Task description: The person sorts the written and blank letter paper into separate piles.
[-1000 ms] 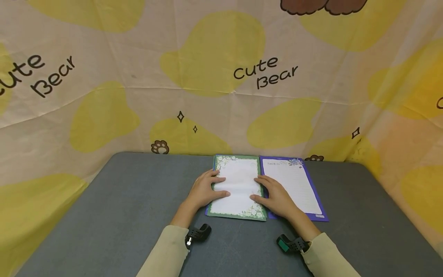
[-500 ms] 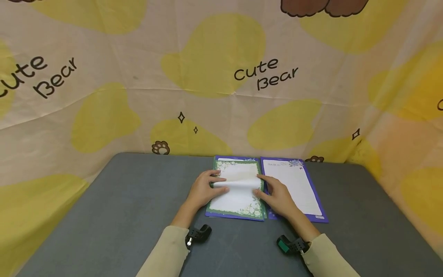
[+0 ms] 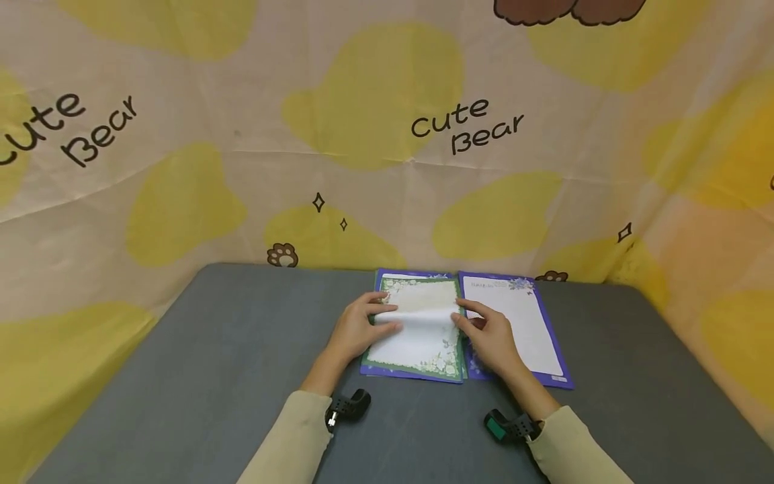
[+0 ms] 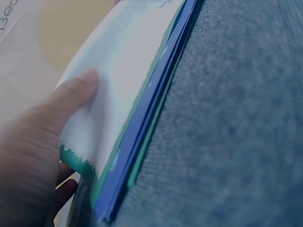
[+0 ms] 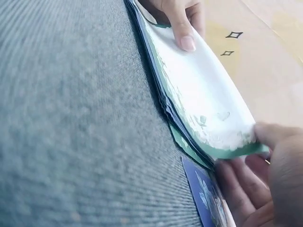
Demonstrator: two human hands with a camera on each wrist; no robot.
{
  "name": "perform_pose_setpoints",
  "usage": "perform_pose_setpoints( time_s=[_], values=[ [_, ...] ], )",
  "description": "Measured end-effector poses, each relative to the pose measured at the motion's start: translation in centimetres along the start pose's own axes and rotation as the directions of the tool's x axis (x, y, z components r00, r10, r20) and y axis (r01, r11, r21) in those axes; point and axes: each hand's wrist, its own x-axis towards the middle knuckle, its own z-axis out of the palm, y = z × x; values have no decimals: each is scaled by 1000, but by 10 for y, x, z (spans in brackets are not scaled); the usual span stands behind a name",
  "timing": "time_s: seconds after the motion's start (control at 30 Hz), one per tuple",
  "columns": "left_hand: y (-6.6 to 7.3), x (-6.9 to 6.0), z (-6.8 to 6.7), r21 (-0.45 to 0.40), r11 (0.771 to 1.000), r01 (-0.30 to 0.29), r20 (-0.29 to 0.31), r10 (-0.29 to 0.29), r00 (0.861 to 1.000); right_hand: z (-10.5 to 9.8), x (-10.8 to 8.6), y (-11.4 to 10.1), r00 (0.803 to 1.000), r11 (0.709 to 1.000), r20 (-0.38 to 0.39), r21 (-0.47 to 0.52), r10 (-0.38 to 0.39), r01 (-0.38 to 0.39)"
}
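A white sheet of paper with a green floral border (image 3: pixel 417 346) lies on top of a small stack of papers, its middle bowed upward. My left hand (image 3: pixel 355 328) holds its left edge, thumb on top and fingers at the side and below. At the opposite edge my right hand (image 3: pixel 492 336) pinches the sheet between thumb and fingers. Beneath it, the purple edges of the stack (image 4: pixel 142 120) show in the left wrist view. In the right wrist view the green-bordered sheet (image 5: pixel 203 90) arches between both hands, and some of the right fingers are under its edge.
A purple-bordered sheet (image 3: pixel 520 329) with blue flowers lies just right of the stack, partly behind my right hand. Everything rests on a grey table (image 3: pixel 254 343). A patterned cloth (image 3: pixel 363 134) hangs behind the table's far edge.
The green-bordered sheet has shifted slightly toward me and bowed up, exposing a purple-bordered sheet at the far edge. My right hand has risen a little, its fingers drawing together on the edge.
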Motion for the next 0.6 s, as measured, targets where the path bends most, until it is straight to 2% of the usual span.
perform_pose_setpoints(
  time_s=[0.1, 0.2, 0.33, 0.43, 0.5, 0.6],
  values=[
    [1, 1, -2, 5, 1000, -12, 9, 12, 1000, -1, 1, -2, 999, 993, 8, 113, 39, -39],
    [-1, 1, -1, 13, 1000, 21, 25, -21, 999, -2, 0, -3, 998, 980, 33, 190, 58, -64],
    [-2, 1, -1, 9, 999, 49, 15, -49, 999, -2, 0, -2, 996, 974, 30, 213, 78, -83],
    [-1, 2, -1, -14, 996, 90, -45, -90, 995, -3, 0, -3, 997, 974, 27, 216, 68, -72],
    [1, 3, -2, -17, 990, 140, -102, -141, 985, -4, 1, -3, 998, 973, 30, 224, 56, -61],
    [3, 4, 0, 37, 981, 190, -140, -183, 973, -6, 1, -6, 999, 969, 29, 240, 46, -51]
  ],
)
